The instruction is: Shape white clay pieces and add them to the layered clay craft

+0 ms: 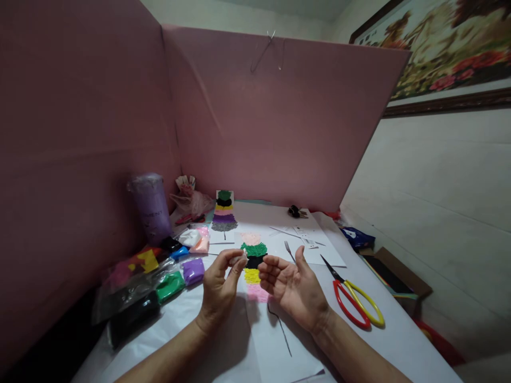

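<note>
My left hand (223,282) pinches a small whitish piece (245,255) between thumb and fingertips, left of the paper's coloured bands. Palm up and fingers apart, my right hand (293,287) holds nothing and hovers over the right side of the same paper. On that white paper (279,340) lie textured bands: pale peach on top, then green (254,249), black, yellow (252,275) and pink (257,293), with a thin dark curved line below. Behind it stands a similar finished-looking piece (224,217) with green, black, yellow, pink, purple and grey bands.
Coloured clay packets (170,286) and a purple cup (150,207) stand at left. Red-and-yellow-handled scissors (355,300) lie at right, a fork (289,250) behind my right hand, and keys (295,211) farther back. Pink panels (271,122) enclose the table's back and left.
</note>
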`<state>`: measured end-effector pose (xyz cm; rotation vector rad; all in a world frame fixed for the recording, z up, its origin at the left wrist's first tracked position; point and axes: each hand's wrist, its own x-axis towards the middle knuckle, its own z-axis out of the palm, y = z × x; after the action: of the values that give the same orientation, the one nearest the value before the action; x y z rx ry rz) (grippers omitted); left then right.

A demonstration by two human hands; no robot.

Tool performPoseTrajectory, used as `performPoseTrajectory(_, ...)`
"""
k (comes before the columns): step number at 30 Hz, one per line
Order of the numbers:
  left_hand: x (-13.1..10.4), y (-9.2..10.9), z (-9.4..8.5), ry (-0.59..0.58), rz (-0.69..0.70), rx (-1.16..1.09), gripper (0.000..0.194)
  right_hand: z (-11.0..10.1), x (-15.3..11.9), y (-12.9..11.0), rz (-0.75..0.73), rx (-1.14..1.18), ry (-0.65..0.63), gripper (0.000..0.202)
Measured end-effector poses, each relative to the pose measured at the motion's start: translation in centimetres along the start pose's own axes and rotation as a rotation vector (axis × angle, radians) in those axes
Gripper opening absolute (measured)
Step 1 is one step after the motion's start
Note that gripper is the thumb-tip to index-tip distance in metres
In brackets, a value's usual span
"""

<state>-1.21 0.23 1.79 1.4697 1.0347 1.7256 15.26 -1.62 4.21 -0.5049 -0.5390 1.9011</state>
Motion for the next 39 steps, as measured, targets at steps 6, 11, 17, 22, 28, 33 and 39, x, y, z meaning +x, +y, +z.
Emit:
performPoseTrajectory(6, -0.1, 1.0, 0.0, -0.271, 0.277, 0.050, 0.011, 0.1, -0.1, 0.4, -0.081, -0.112, -0.066, 0.068)
performPoseTrajectory(11, 0.3, 1.0, 0.2, -0.077, -0.103, -0.097, 0.009, 0.3, -0.2, 0.6, -0.163, -0.180, -0.030, 0.063)
performPoseTrajectory(17, 0.3, 0.6, 0.5, -0.023, -0.215, -0.137, 0.016, 0.2, -0.2, 0.5, -0.168, -0.181, 0.008, 0.057)
performPoseTrajectory(22, 0.0, 0.8, 0.4, -0.173, 0.004, -0.058, 0.007, 0.3, -0.2, 0.7, -0.193, -0.235, -0.015, 0.053)
performPoseTrajectory(28, 0.2, 0.4, 0.2, -0.104, -0.129, -0.088, 0.009, 0.4, -0.2, 0.6, -0.184, -0.193, 0.018, 0.056)
performPoseTrajectory(33, 0.2, 0.3, 0.2, -0.051, -0.029, -0.041, 0.010, 0.3, -0.2, 0.5, -0.167, -0.165, 0.030, 0.057)
performPoseTrajectory(39, 0.1, 0.1, 0.0, -0.278, 0.184, 0.041, 0.011, 0.3, -0.1, 0.6, -0.160, -0.168, 0.036, 0.051)
